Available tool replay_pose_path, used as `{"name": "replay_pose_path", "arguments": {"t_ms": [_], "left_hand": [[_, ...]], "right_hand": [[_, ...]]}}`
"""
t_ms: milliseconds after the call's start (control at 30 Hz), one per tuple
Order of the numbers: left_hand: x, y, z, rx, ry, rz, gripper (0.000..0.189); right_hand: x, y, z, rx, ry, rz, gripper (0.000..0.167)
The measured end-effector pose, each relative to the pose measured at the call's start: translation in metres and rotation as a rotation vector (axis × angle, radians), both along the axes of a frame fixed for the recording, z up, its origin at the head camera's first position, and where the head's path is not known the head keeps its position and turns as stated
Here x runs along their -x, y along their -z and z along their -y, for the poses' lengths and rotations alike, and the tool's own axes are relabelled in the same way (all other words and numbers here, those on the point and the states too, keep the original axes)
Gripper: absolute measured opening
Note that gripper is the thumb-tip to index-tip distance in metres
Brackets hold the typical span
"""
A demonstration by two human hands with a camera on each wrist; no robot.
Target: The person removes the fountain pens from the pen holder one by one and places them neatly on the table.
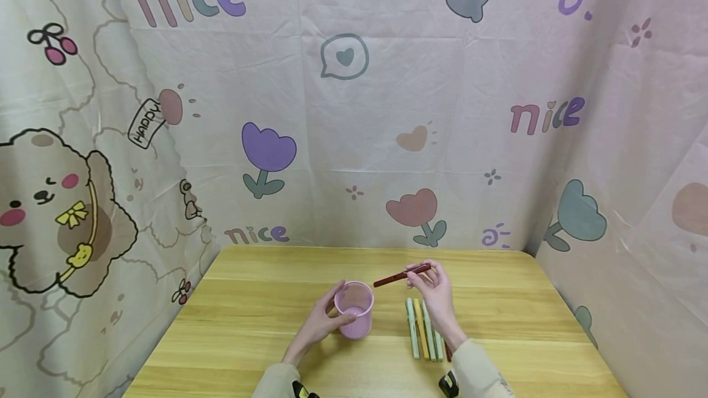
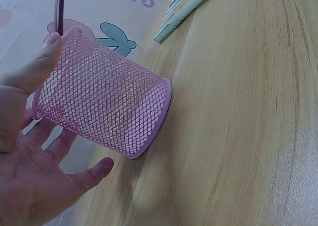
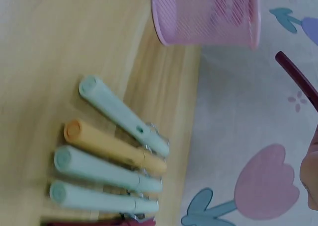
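Observation:
My left hand [image 1: 319, 325] holds a pink mesh pen holder [image 1: 356, 328] by its side near the rim, with the thumb in front and fingers behind. The holder stands upright, its mouth facing up, as the left wrist view of its mesh wall [image 2: 104, 89] also shows. In my right hand [image 1: 437, 300] a dark red pen [image 1: 391, 279] is pinched at one end. Its free tip points left, just beyond the holder's rim. Below the right hand lie several pens side by side: mint green pens [image 3: 107, 169], a yellow-orange pen [image 3: 107, 144] and another dark red pen [image 3: 99, 223].
The wooden table [image 1: 232, 324] extends on both sides of the hands. Behind its far edge hangs a pale printed curtain [image 1: 343, 140], which continues along the left and right sides. The row of pens sits right of the holder, partly under the right forearm.

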State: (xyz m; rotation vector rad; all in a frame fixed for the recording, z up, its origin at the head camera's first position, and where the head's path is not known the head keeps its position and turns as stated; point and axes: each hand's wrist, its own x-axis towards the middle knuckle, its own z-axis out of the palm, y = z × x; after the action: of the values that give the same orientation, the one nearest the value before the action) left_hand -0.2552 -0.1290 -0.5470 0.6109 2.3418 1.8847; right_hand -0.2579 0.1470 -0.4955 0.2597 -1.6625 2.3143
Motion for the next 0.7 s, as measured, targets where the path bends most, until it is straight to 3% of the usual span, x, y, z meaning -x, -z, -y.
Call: {"name": "replay_pose_path", "arguments": {"t_ms": [133,333,467,700], "left_hand": [[0.001,0.000,0.000,-0.003,-0.002,-0.007,0.088],[0.001,0.000,0.000,-0.007,0.002,-0.011,0.087],[0.001,0.000,0.000,-0.004,0.000,-0.014,0.087],[0.000,-0.001,0.000,0.003,0.001,0.012,0.089]], "right_hand": [[0.004,-0.001,-0.015,0.070,0.024,-0.004,0.018],[0.007,-0.005,-0.037,0.102,0.080,0.027,0.015],[0.006,-0.006,-0.053,0.057,0.138,0.084,0.012],[0.001,0.001,-0.076,-0.121,0.176,0.126,0.013]]}}
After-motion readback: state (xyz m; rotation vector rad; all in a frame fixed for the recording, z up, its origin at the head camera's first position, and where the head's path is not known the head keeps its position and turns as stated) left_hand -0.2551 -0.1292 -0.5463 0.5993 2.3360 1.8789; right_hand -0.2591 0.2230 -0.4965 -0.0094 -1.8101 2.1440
